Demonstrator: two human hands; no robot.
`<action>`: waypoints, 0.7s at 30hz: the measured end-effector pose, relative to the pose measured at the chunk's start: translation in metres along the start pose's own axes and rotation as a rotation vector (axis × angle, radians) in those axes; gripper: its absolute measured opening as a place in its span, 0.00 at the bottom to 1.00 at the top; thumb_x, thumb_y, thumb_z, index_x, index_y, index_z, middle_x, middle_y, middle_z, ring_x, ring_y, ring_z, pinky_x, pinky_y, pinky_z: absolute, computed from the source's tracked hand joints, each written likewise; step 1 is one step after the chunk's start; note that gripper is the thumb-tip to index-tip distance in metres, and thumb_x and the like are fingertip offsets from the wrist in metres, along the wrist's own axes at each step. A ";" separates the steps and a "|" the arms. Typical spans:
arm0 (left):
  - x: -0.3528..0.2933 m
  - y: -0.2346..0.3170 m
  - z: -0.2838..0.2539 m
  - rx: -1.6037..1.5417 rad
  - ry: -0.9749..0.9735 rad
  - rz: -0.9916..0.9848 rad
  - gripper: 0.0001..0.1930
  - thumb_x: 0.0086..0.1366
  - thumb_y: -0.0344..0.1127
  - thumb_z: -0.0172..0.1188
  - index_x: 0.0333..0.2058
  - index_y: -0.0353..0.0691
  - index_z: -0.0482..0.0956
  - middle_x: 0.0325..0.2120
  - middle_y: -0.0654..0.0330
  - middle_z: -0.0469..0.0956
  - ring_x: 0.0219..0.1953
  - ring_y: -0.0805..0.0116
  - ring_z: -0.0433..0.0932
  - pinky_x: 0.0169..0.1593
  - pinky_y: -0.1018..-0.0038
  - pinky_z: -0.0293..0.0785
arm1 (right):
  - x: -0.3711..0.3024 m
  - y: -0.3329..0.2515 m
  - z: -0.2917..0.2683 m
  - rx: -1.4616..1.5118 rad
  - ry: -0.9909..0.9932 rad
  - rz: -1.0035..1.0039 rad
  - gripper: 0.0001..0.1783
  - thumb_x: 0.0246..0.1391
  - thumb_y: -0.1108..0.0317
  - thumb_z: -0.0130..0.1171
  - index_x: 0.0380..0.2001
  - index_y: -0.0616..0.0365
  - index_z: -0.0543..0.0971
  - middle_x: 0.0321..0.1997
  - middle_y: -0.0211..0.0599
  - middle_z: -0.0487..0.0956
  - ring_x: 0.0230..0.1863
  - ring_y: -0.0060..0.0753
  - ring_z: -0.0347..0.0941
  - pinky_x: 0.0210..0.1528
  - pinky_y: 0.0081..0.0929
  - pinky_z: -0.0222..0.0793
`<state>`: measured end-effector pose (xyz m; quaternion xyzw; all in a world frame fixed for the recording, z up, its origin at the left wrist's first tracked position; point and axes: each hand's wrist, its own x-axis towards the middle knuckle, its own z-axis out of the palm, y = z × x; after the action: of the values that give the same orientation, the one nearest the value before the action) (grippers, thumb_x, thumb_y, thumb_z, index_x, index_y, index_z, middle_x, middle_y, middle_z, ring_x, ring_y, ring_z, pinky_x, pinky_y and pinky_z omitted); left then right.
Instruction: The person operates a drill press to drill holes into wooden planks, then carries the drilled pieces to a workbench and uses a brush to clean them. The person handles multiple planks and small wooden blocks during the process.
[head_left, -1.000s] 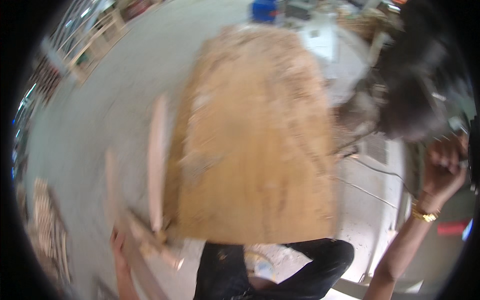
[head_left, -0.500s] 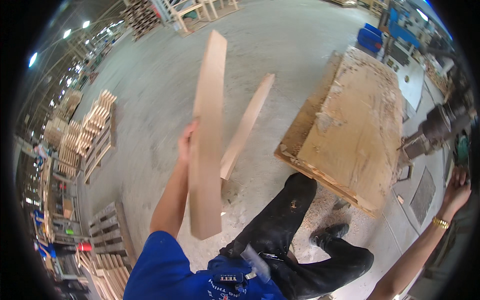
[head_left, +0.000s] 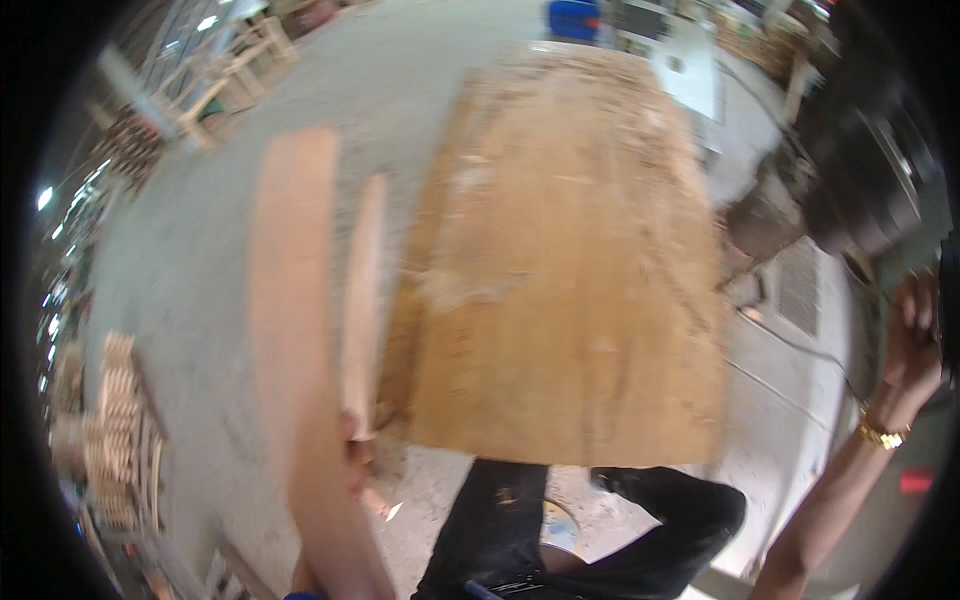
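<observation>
On the left, my left hand is closed on a long, pale wooden board, both blurred by motion. The board points away from me. Just right of it is a second, narrower wooden piece; what it rests on cannot be made out. At the far right, my right hand, with a gold bracelet at the wrist, is raised beside a dark metal machine. Its fingers are curled at a dark part by the picture's rim, and what they grip is hidden.
A broad wooden tabletop strewn with shavings stands in front of my knees. Beyond it are a blue bin and a pale panel. Stacked wooden parts stand at left. A cable runs across the floor at right.
My view has swung right, so the tabletop now sits in the middle. My left hand still holds the board, which now appears lower and farther left. My right hand stays by the machine.
</observation>
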<state>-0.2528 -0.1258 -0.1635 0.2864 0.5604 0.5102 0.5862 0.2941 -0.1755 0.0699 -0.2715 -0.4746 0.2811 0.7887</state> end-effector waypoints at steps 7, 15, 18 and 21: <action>-0.016 0.091 0.032 0.096 -0.469 0.177 0.39 0.51 0.56 0.56 0.55 0.34 0.63 0.42 0.51 0.71 0.34 0.62 0.74 0.36 0.68 0.73 | -0.005 0.014 -0.006 0.027 -0.052 0.004 0.09 0.59 0.69 0.39 0.32 0.57 0.70 0.15 0.19 0.53 0.17 0.14 0.45 0.23 0.15 0.45; -0.065 0.140 0.105 1.325 -0.441 0.856 0.41 0.40 0.34 0.66 0.57 0.38 0.62 0.40 0.52 0.70 0.42 0.57 0.73 0.46 0.69 0.69 | -0.002 0.022 0.023 -0.112 0.323 -0.036 0.15 0.62 0.63 0.35 0.38 0.57 0.73 0.13 0.21 0.54 0.16 0.17 0.45 0.20 0.18 0.44; -0.080 0.147 0.127 1.439 -0.510 0.833 0.41 0.40 0.32 0.67 0.57 0.39 0.62 0.40 0.51 0.69 0.41 0.54 0.72 0.46 0.68 0.69 | -0.004 0.022 0.024 -0.146 0.294 -0.039 0.14 0.61 0.66 0.35 0.38 0.58 0.71 0.13 0.23 0.56 0.14 0.17 0.47 0.18 0.18 0.45; -0.077 0.147 0.139 1.557 -0.614 0.915 0.42 0.39 0.32 0.68 0.57 0.40 0.62 0.41 0.50 0.68 0.41 0.52 0.72 0.47 0.66 0.69 | -0.003 0.021 0.024 -0.146 0.279 -0.029 0.13 0.58 0.69 0.34 0.37 0.60 0.70 0.13 0.25 0.59 0.14 0.17 0.51 0.16 0.18 0.46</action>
<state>-0.1496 -0.1178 0.0270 0.9092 0.3979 0.0764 0.0962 0.2676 -0.1587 0.0628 -0.3576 -0.3834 0.1942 0.8291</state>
